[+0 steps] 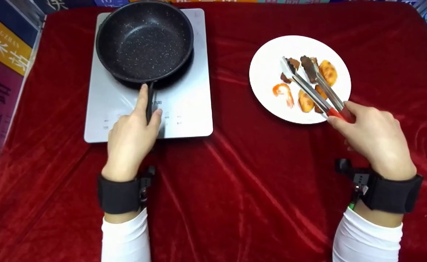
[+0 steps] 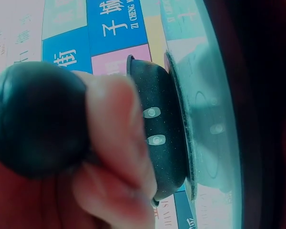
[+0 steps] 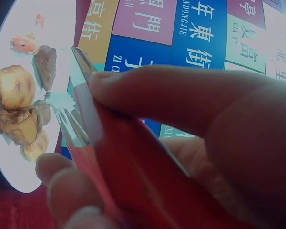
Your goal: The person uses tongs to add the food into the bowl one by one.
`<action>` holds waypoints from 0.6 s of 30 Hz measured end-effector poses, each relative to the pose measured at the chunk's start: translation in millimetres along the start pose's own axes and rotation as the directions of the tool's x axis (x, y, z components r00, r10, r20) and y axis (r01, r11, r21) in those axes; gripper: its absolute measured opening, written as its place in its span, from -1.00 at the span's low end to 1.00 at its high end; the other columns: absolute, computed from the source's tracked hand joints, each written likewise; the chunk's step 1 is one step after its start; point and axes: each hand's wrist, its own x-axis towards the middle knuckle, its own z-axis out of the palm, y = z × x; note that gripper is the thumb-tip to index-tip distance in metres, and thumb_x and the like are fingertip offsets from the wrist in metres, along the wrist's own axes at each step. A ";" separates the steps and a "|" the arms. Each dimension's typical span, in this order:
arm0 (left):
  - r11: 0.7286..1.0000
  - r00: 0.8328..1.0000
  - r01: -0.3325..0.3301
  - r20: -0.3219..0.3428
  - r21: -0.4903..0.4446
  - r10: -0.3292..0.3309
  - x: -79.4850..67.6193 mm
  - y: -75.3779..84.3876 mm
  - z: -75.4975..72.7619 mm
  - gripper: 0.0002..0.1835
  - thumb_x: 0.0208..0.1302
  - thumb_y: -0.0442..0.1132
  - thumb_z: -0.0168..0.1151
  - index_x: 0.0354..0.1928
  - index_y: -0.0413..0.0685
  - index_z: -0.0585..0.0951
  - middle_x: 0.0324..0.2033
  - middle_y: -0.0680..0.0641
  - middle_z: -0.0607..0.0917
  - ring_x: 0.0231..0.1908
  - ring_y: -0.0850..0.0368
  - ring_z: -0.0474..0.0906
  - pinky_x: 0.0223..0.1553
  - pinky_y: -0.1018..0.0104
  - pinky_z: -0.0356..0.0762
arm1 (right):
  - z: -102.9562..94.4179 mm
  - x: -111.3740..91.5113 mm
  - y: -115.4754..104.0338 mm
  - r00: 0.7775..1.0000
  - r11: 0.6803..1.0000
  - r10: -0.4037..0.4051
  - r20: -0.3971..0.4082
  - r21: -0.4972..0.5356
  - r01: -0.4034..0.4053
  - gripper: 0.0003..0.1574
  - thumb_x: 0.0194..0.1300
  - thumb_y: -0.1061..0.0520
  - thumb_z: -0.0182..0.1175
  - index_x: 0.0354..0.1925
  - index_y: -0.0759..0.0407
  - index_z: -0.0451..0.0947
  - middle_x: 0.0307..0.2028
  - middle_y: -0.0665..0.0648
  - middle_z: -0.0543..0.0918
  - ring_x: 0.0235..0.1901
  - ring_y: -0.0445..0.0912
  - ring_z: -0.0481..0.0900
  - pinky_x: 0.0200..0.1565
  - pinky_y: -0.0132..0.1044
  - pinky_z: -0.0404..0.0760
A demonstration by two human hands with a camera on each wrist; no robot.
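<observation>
A black speckled frying pan (image 1: 144, 47) sits on the silver cooktop. My left hand (image 1: 130, 133) grips its handle (image 1: 149, 105), index finger stretched along it toward the pan; the handle's rounded end (image 2: 38, 119) fills the left side of the left wrist view. My right hand (image 1: 379, 136) holds metal tongs (image 1: 330, 92) by their red grips (image 3: 148, 171). The tongs' tips are spread apart over a white plate (image 1: 266, 69). On it lie an orange shrimp (image 1: 281, 88), golden-browned slices (image 1: 328, 72) and dark brown pieces (image 1: 285, 78). Whether the tips touch any food I cannot tell.
The flat cooktop (image 1: 191, 105) has printed controls along its near side. Wrinkled dark red cloth (image 1: 235, 174) covers the table. Colourful panels with Chinese characters (image 1: 2, 40) stand along the left, far and right edges. A camera strap (image 1: 391, 194) is on each wrist.
</observation>
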 end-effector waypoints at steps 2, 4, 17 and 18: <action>1.000 1.000 0.001 0.006 0.000 -0.001 -0.8 -1.0 0.8 -0.34 0.27 0.14 -0.13 0.37 0.26 -0.03 -0.64 -0.19 0.51 -0.66 -0.05 0.40 -0.63 0.07 0.30 | 2.0 -0.1 0.0 1.000 1.000 -0.005 -0.004 -0.005 0.005 -0.54 0.20 -0.27 -0.02 -0.53 0.05 0.36 -0.78 0.05 0.46 -0.74 -0.08 0.45 -0.62 -0.18 0.23; 1.000 1.000 0.001 0.010 0.002 -0.001 -0.7 -1.2 0.9 -0.34 0.27 0.15 -0.13 0.37 0.26 -0.03 -0.65 -0.18 0.50 -0.67 -0.05 0.39 -0.64 0.08 0.30 | 3.3 0.3 -0.4 1.000 1.000 -0.014 -0.013 -0.013 0.013 -0.54 0.20 -0.26 -0.01 -0.55 0.05 0.36 -0.79 0.04 0.46 -0.73 -0.07 0.43 -0.63 -0.18 0.21; 1.000 1.000 -0.002 0.003 0.024 0.002 -1.2 -0.5 1.3 -0.32 0.26 0.17 -0.14 0.38 0.24 -0.02 -0.71 -0.18 0.46 -0.69 -0.06 0.37 -0.65 0.06 0.28 | 7.0 -0.2 -6.3 0.998 0.998 -0.046 -0.052 -0.054 0.044 -0.62 0.19 -0.15 0.08 -0.57 0.06 0.33 -0.83 0.02 0.39 -0.71 -0.01 0.35 -0.64 -0.18 0.17; 1.000 1.000 0.000 0.006 0.025 0.000 -1.1 -0.2 1.4 -0.32 0.26 0.18 -0.14 0.38 0.24 -0.03 -0.71 -0.18 0.46 -0.69 -0.06 0.37 -0.65 0.06 0.28 | 7.5 -0.3 -6.8 0.997 0.997 -0.049 -0.058 -0.058 0.045 -0.63 0.18 -0.14 0.09 -0.57 0.06 0.33 -0.83 0.03 0.38 -0.71 0.01 0.34 -0.64 -0.18 0.16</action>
